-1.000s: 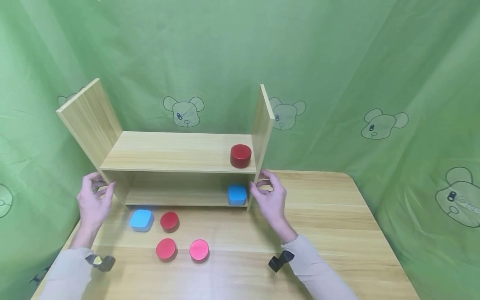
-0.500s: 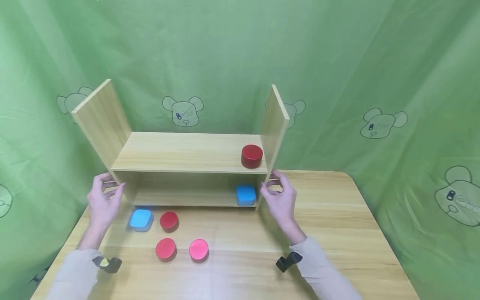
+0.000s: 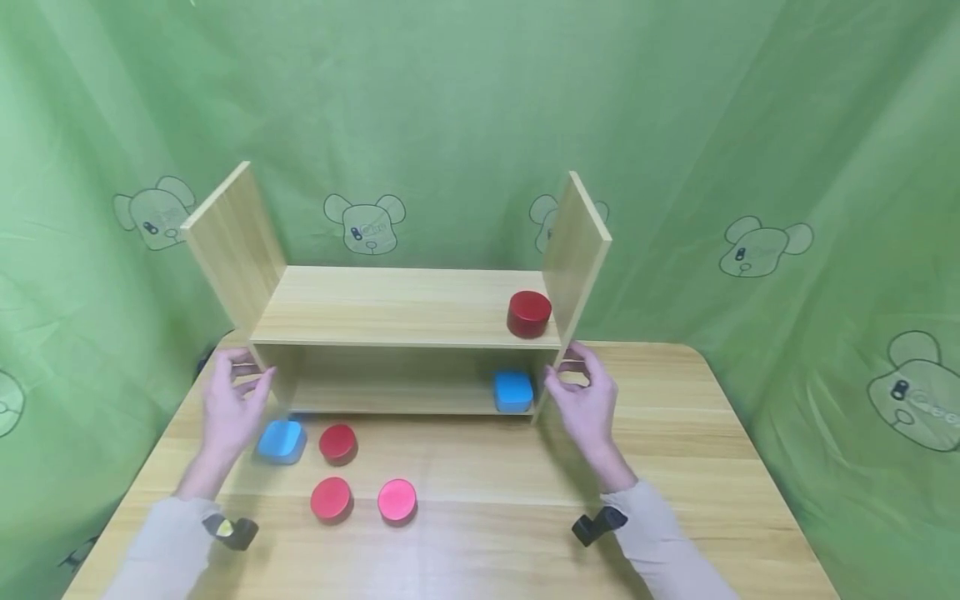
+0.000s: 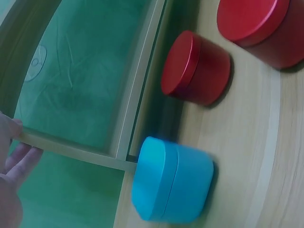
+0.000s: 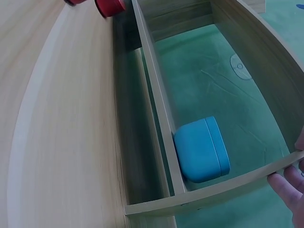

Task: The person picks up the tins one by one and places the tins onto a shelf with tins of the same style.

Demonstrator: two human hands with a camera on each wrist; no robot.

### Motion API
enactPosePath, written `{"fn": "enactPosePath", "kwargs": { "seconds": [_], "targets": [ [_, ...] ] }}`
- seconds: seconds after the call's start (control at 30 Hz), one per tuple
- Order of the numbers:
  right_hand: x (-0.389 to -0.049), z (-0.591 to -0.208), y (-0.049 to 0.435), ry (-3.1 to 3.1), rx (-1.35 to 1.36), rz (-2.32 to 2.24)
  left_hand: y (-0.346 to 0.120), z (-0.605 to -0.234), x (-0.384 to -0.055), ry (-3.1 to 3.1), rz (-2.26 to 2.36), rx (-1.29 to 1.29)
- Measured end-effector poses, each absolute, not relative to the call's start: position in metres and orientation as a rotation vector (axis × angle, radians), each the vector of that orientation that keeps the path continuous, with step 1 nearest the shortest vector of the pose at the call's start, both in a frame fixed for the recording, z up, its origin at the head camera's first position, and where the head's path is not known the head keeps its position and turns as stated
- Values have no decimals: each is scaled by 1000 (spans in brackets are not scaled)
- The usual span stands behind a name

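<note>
A wooden two-tier shelf stands across the table with tall side panels. My left hand grips its left panel between thumb and fingers, below the upper board. On the opposite side, my right hand pinches the right panel at a similar height. A dark red round tin sits at the right end of the upper board. Below it, a blue square tin rests on the lower board by the right panel. Another blue square tin is on the table near the shelf's front left corner.
In front of the shelf lie two red round tins, one nearer the shelf and one closer to me, plus a pink round tin. A green curtain hangs behind the wooden table.
Both hands have moved the shelf to the right, with the dark red tin and the blue tin riding on it. The tins on the table have stayed in place.
</note>
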State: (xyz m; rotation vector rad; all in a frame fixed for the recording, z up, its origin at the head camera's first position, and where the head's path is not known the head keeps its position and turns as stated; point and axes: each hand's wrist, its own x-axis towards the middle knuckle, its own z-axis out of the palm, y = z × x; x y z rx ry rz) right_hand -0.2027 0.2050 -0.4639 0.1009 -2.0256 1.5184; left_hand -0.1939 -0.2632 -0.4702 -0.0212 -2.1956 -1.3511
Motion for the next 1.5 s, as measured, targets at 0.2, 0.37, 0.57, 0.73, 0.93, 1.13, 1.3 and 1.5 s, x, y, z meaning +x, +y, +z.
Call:
{"fn": "enactPosePath", "kwargs": {
  "seconds": [0.2, 0.37, 0.57, 0.73, 0.93, 1.13, 1.3, 1.5],
  "targets": [
    [-201, -463, 222, -2033, 80, 1494, -247, -471, -197, -2191, -1330, -52],
    [-200, -463, 234, -2021, 65, 1486, -236, -474, -200, -2180, -1302, -80],
    [-198, -462, 247, -2013, 62, 1474, -223, -476, -202, -2177, -1313, -91],
    [-196, -462, 257, -2009, 55, 1468, -213, -476, -203, -2182, -1319, -91],
    [-197, -463, 271, -2020, 29, 1456, -202, -474, -203, -2194, -1365, -110],
    [-198, -463, 285, -2044, 27, 1466, -192, -471, -204, -2229, -1395, -103],
    [-198, -463, 297, -2056, 7, 1478, -184, -471, -206, -2252, -1359, -128],
    [-187, -447, 296, -2068, -5, 1479, -176, -473, -208, -2235, -1338, -164]
  ]
}}
